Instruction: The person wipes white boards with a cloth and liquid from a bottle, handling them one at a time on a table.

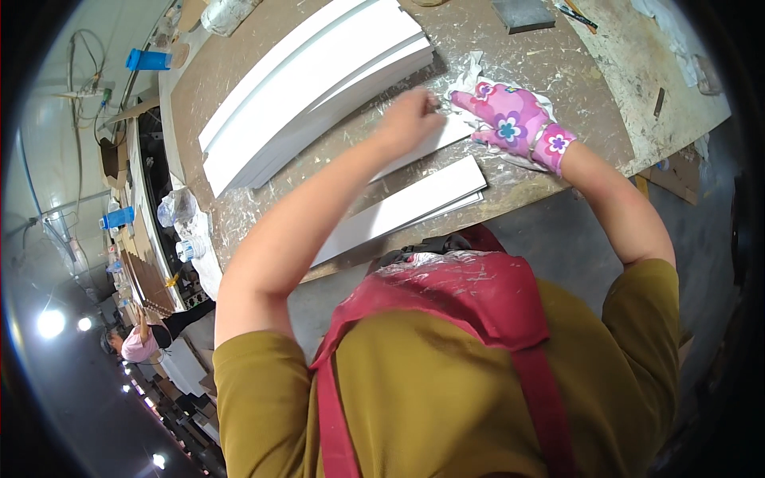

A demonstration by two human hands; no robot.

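My bare left hand [410,121] is closed, fingers curled, above a white board [430,147] on the worktable. Whatever it may pinch is hidden and slightly blurred. My right hand [514,127], in a pink flowered glove, is closed on a crumpled white rag [468,78] at the right end of that board. Parts of the rag stick out around the glove. Nearer to me lies another white board [410,199], with a further one showing just under its edge. A tall stack of long white boards [311,88] stands behind my left forearm.
The brown worktable [558,72] is spattered with white. Toward its far side are a grey block [522,14] and some pens [578,17]. Along the left stand a blue-capped bottle [147,60] and clear plastic bottles [187,251]. Another person [139,344] is far off left.
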